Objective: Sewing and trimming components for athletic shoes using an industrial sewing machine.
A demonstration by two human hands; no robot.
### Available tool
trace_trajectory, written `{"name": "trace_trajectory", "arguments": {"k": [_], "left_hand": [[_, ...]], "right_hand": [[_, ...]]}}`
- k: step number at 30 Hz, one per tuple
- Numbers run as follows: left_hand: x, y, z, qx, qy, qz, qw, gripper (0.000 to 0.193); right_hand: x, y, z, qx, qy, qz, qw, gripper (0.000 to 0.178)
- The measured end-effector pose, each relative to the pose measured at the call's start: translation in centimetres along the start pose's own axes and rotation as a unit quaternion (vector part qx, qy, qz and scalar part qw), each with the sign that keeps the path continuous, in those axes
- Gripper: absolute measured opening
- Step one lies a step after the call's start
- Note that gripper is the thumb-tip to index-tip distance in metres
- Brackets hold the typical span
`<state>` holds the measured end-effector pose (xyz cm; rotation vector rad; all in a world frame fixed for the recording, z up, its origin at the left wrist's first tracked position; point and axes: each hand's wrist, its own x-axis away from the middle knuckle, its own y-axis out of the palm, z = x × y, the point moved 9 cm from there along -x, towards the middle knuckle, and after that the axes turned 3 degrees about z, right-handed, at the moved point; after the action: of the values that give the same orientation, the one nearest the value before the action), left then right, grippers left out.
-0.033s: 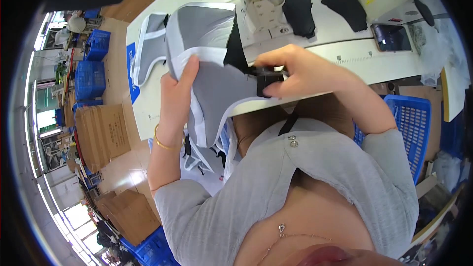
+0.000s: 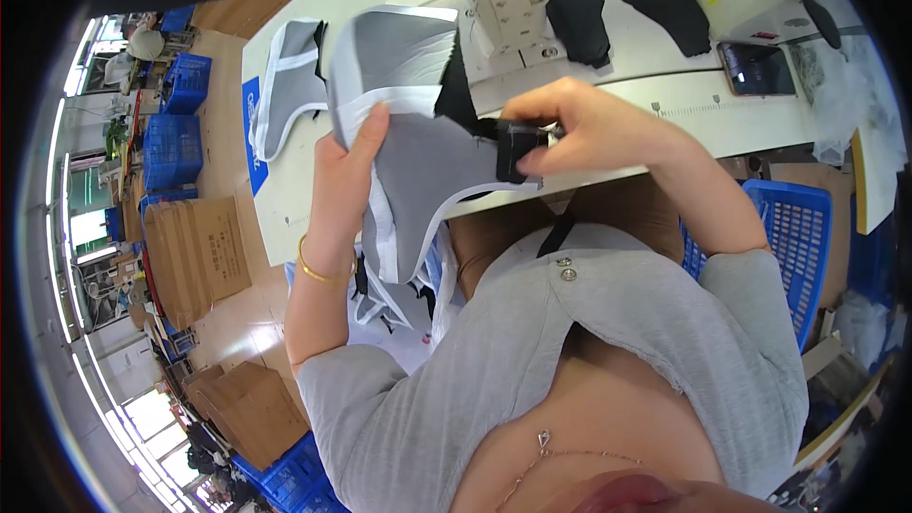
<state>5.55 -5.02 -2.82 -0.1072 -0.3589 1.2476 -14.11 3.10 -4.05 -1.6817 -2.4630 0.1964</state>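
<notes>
A grey fabric piece [image 2: 423,152] with white trim and a black section [image 2: 458,95] hangs over the table's front edge. My left hand [image 2: 350,157] is closed on its left side, thumb on top of the white band; the other fingers are hidden beneath. At the piece's right end, my right hand [image 2: 594,133] pinches a small black block-like piece [image 2: 513,150] between thumb and fingers. Whether it is folded fabric or a small tool, I cannot tell. A similar grey and white piece [image 2: 290,81] lies to the left on the table.
A sewing machine [image 2: 505,5] stands behind the fabric on the white table [image 2: 608,157]. Two black fabric pieces [image 2: 578,19] and a phone [image 2: 755,68] lie to its right. A blue basket [image 2: 788,237] is at my right; cardboard boxes [image 2: 195,261] stand on the floor at left.
My right thumb has shifted slightly to the right, showing more of the black piece. The fabric's upper part has moved a little to the right.
</notes>
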Motion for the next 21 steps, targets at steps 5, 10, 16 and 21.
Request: {"name": "trace_trajectory", "arguments": {"k": [5,10,16,21], "left_hand": [[-1.1,2.8,-2.1,-0.292,0.137,-0.008,0.946,0.049],[3.3,10.7,3.8,-0.355,0.538,-0.037,0.764,0.046],[0.6,12.8,-0.7,-0.152,0.337,-0.372,0.851,0.013],[0.5,13.0,-2.1,0.053,0.037,-0.392,0.918,0.014]], "right_hand": [[-0.1,-2.2,3.6,0.003,0.025,0.079,0.997,0.013],[0.4,-2.3,3.0,0.105,-0.073,0.054,0.990,0.015],[0.6,-2.6,3.8,-0.126,-0.042,0.062,0.989,0.020],[1.4,-2.4,7.7,-0.302,0.120,0.137,0.936,0.022]]}}
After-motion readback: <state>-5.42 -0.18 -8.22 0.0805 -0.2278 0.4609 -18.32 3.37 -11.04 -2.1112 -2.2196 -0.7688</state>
